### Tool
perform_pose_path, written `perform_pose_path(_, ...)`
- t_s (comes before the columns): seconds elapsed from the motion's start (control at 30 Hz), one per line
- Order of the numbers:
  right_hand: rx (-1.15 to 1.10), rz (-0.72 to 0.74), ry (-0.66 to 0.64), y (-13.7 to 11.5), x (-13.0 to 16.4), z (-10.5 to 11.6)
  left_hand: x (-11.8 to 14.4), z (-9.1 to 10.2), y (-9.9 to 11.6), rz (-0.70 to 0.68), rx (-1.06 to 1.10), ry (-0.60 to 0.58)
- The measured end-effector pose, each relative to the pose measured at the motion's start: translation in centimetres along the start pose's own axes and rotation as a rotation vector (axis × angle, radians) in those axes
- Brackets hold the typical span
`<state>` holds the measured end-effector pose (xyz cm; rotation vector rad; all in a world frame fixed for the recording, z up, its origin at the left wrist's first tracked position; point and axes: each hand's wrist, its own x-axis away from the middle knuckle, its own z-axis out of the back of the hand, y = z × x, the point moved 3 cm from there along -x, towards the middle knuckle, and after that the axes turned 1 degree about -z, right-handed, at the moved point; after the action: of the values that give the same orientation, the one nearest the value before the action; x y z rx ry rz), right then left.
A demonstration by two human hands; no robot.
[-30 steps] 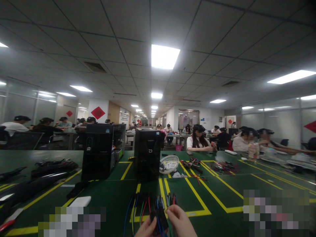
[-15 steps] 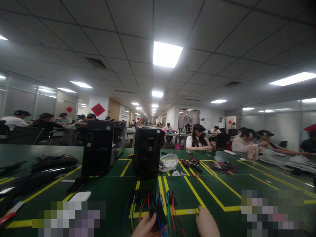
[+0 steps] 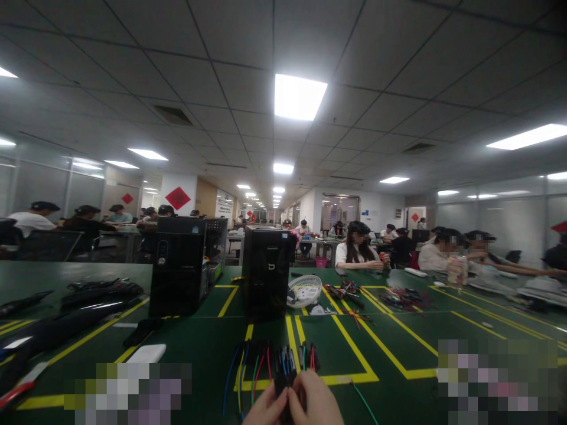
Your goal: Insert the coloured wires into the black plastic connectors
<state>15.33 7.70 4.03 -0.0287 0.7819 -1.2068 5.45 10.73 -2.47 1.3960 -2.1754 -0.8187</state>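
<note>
Since half a second ago the right hand (image 3: 315, 402) has swung back in from the right and now meets the left hand (image 3: 267, 408) on the black connector block (image 3: 286, 378), both pinching it at the bottom edge of the view, just above the near edge of the table. Coloured wires run out of the block; more wired connectors (image 3: 266, 360) lie in a row just beyond it, over a yellow tape line, and a loose green wire (image 3: 364, 401) trails to the right.

Farther back stand two black computer towers (image 3: 266, 273), well apart from the hands, with a white plastic basket (image 3: 303, 290) beside the right one. Scattered cable bundles (image 3: 401, 298) lie on the right, dark tools or cables (image 3: 88, 301) on the left, and a white flat object (image 3: 146, 353) sits nearer.

The green table (image 3: 199, 348) is marked with yellow lines. Beyond it, other people sit at tables in a large office under ceiling light panels.

Both hands are cut off by the frame, so the fingers' exact grip is hard to make out; two blurred patches hide parts of the table.
</note>
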Motion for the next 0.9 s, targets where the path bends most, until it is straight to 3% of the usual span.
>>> perform_pose_path(0.47,0.030,-0.007,0.198,1.5,0.1,-3.3,-0.2,0.1,-0.2,0.026,0.029,0.010)
perform_pose_path(0.67,0.016,0.033,0.294,1.5,0.4,-4.1,-0.3,0.1,0.1,-0.061,0.005,-0.017)
perform_pose_path(0.9,0.119,0.038,0.362,2.0,0.5,-5.4,-0.7,0.9,0.0,-0.108,-0.118,0.056)
